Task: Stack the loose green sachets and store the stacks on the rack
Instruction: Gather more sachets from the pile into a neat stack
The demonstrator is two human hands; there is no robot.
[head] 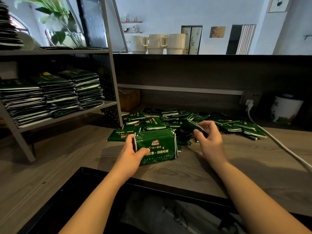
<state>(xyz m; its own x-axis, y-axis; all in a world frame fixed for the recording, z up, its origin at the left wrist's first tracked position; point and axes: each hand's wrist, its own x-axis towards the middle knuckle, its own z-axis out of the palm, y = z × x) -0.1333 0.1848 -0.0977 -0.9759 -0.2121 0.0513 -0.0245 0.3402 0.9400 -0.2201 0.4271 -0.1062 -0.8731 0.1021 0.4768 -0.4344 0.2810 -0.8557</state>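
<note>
Green foil sachet stack [156, 146], long axis toward the viewer, is gripped by left hand [133, 154]; one tilted sachet [194, 128] is pinched by right hand [210, 138].

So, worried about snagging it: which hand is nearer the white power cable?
Right. The right hand is just left of the white power cable; the left hand lies farther left.

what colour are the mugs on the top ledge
Cream white mugs, one ribbed, seen in the head view.
</note>
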